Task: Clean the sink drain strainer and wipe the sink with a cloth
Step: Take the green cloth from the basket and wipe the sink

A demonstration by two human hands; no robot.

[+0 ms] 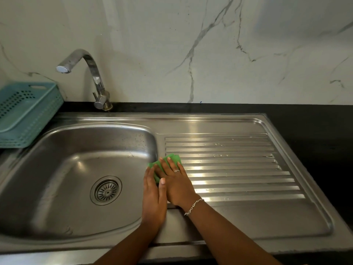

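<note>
A green cloth [174, 157] lies on the steel rim between the sink basin [63, 169] and the ribbed drainboard [238, 169]. My right hand [175, 182] lies flat on the cloth with straight fingers, pressing it down; it wears a ring and a bracelet. My left hand [153, 199] rests beside it on the basin's right edge, fingers straight, its fingertips touching the cloth's left side. The round metal drain strainer [106, 190] sits in the drain at the bottom of the basin, left of both hands.
A chrome tap [95, 79] rises behind the basin with its spout turned left. A teal plastic basket [24, 111] stands at the basin's left rear corner. Black countertop [315, 127] runs behind and to the right of the drainboard, under a marble wall.
</note>
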